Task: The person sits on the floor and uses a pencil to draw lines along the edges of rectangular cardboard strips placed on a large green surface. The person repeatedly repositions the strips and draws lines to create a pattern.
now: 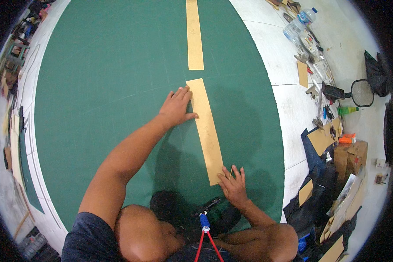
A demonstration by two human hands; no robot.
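Tan strip, long, narrow, flat, straight-edged

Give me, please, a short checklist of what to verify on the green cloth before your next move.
1. Left hand steadying the near strip: ok, the thumb lies on it by its left edge, toward the far end.
2. Right hand in place: ok, it is at the strip's near right corner.
3. Thin stick in hand: ok, between the right hand's fingers.
4. Near strip clear of the far strip: ok, a gap of green cloth shows between their ends.
5. Strips in one straight line: not ok, the near one looks slanted against the far one.
6. Fresh mark at the near strip's edge: cannot tell, too fine to see.
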